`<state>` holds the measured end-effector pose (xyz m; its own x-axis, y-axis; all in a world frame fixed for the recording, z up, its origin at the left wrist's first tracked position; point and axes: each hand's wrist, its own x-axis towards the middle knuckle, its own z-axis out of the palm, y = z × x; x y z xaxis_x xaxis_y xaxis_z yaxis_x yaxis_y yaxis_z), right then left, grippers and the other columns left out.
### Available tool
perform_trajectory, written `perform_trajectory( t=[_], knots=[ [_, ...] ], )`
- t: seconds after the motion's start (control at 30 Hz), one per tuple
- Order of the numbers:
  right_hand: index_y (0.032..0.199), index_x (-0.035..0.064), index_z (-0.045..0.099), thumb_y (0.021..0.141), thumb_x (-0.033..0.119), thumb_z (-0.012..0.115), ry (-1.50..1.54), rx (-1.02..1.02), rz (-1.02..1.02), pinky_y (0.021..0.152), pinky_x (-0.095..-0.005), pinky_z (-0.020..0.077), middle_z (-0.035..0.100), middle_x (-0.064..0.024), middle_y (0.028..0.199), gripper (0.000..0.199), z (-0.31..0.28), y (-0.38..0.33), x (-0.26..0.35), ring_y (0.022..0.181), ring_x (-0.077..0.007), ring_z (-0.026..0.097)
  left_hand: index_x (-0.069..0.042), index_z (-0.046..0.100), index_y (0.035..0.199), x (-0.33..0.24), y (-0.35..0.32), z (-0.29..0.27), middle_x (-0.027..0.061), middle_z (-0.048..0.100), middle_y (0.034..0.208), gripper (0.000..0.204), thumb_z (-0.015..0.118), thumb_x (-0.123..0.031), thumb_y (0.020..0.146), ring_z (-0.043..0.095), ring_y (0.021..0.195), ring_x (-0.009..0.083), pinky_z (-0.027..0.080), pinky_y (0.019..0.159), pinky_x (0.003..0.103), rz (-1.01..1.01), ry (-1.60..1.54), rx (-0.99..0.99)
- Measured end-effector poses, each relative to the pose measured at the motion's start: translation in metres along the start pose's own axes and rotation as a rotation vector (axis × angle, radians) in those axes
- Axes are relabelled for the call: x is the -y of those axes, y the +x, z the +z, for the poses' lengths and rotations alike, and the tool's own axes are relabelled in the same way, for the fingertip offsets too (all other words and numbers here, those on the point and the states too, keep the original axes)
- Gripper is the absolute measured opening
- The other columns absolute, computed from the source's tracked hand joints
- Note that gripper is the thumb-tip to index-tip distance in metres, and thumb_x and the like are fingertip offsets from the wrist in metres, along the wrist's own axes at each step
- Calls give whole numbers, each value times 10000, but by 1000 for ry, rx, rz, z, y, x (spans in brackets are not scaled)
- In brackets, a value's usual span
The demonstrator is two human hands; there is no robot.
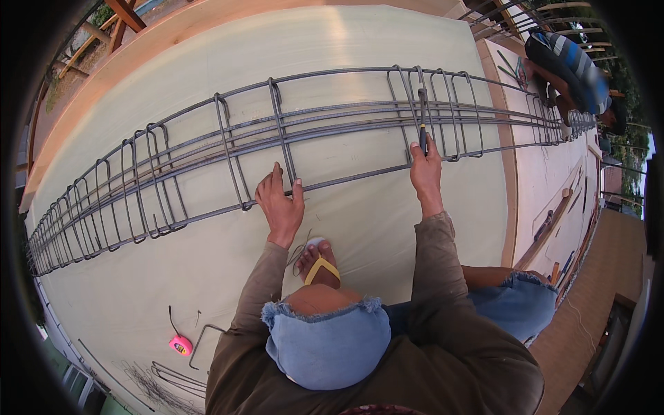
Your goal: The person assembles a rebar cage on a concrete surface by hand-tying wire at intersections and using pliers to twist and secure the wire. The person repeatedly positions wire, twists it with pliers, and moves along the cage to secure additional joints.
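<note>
A long cage of steel reinforcing bars (279, 117) with rectangular stirrups lies across the pale sheeted surface in front of me. My left hand (280, 209) is at the cage's near lower bar, its fingers spread and nothing held in them. Farther right, my right hand (427, 174) is closed around the handle of a slim dark hand tool with a yellow band (422, 124). The tool points away from me, and its far end overlaps the middle bars beside a group of closely spaced stirrups. Whether its tip grips a wire cannot be made out.
At the lower left lie a pink tape measure (180, 345), bent steel rods (200, 346) and a tangle of thin wire (153, 389). Another person (577, 72) crouches at the cage's far right end. Boards (546, 232) rest on the right. My sandalled foot (319, 266) is close to the cage.
</note>
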<state>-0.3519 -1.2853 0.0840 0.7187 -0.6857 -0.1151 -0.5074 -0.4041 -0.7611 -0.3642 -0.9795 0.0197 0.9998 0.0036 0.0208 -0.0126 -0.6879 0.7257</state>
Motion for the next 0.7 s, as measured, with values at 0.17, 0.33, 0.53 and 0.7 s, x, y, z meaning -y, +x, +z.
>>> perform_trajectory(
  t=[0.17, 0.33, 0.53, 0.7],
  knots=[
    [1017, 114, 545, 1003, 237, 602, 334, 439, 508, 383, -190, 204, 475, 17, 796, 136, -74, 27, 12, 527, -25, 348, -40, 581, 1362, -33, 9, 12, 130, 630, 1256, 482, 670, -164, 905, 482, 1303, 331, 282, 1133, 522, 305, -22, -117],
    [1030, 94, 568, 996, 249, 606, 155, 535, 490, 404, -205, 222, 480, 19, 803, 163, -83, 31, 15, 542, -36, 352, -63, 646, 1262, -68, 31, 31, 86, 655, 1209, 373, 682, -154, 902, 531, 1241, 319, 307, 1128, 523, 448, -119, 23],
    [1486, -34, 415, 972, 289, 574, -355, 469, 27, 728, -343, 367, 557, -105, 1009, 627, -157, 75, 38, 840, -198, 482, -49, 710, 1143, -83, 69, 45, 93, 690, 1120, 255, 670, -170, 922, 574, 1099, 291, 381, 999, 455, 526, -180, 176],
    [1254, -23, 547, 861, 186, 620, -608, 629, 200, 696, -345, 468, 533, -79, 887, 451, -260, 39, 62, 781, -188, 563, -51, 723, 1131, -112, 98, 64, 112, 720, 1057, 252, 654, -194, 936, 609, 1058, 297, 407, 960, 459, 544, -159, 401]
  ],
)
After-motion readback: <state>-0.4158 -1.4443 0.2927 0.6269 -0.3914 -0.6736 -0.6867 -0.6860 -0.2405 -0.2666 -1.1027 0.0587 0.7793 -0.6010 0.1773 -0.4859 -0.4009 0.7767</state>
